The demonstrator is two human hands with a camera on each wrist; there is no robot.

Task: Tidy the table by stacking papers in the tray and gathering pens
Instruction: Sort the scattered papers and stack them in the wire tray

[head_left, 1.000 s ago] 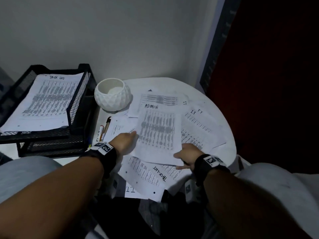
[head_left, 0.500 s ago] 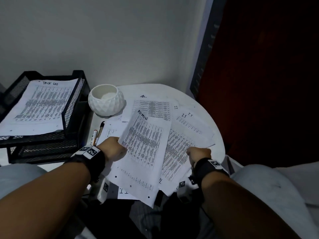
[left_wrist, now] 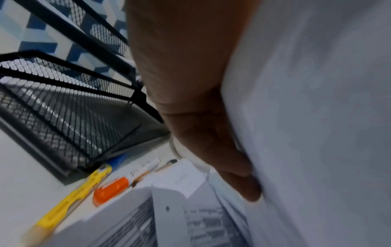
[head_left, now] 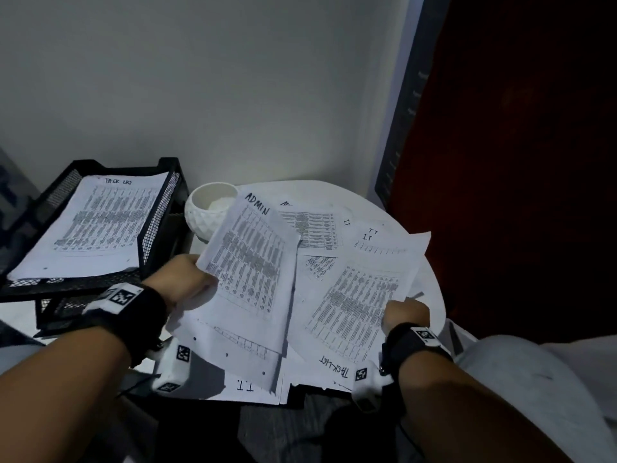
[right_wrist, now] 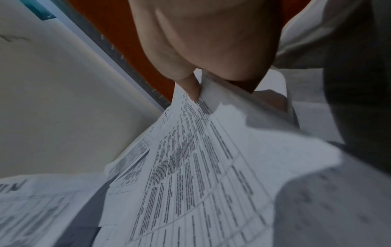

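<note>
Left hand [head_left: 185, 282] grips the sheet headed ADMIN [head_left: 248, 272], raised and tilted above the worktop [head_left: 430, 295]. Right hand [head_left: 405, 317] pinches the TASK LIST sheet [head_left: 350, 312] at its edge. Other papers [head_left: 310, 228] lie on the worktop. Mesh tray [head_left: 160, 225], left, holds one sheet.

Black wristbands [head_left: 412, 345] with checkered tags

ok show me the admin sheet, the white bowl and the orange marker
admin sheet [head_left: 248, 262], head view, middle of its printed table.
white bowl [head_left: 203, 218], head view, faceted outer wall.
orange marker [left_wrist: 111, 190], left wrist view, on its orange cap.
</note>
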